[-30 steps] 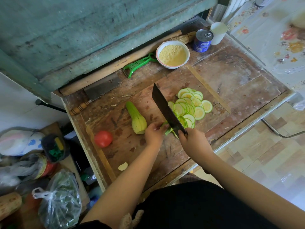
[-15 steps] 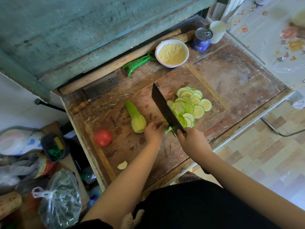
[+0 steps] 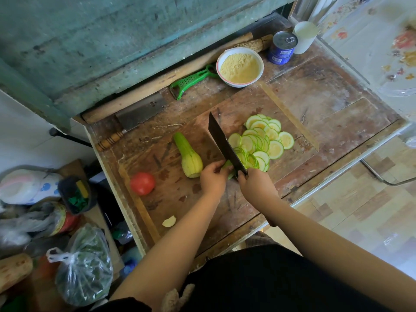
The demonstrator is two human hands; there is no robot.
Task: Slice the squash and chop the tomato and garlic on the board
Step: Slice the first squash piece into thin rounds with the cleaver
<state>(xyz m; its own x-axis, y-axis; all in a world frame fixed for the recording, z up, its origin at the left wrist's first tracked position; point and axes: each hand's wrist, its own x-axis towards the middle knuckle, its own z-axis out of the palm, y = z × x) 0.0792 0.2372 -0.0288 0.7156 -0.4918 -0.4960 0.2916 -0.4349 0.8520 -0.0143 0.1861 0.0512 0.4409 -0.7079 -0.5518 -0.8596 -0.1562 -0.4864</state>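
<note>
Gripping the handle of a dark cleaver [image 3: 225,146], the right hand [image 3: 255,188] sets the blade down on a squash stub [image 3: 227,165] that the left hand [image 3: 212,177] pins with curled fingers on the wooden board [image 3: 202,212]. Round squash slices [image 3: 262,141] lie fanned just right of the blade. A second, uncut-looking squash half [image 3: 189,157] rests left of the hands, a tomato [image 3: 142,183] farther left, and a garlic clove [image 3: 169,221] near the board's front edge. Behind the board lie a green peeler [image 3: 191,81], a bowl of yellow meal [image 3: 239,67] and a blue tin [image 3: 282,47].
</note>
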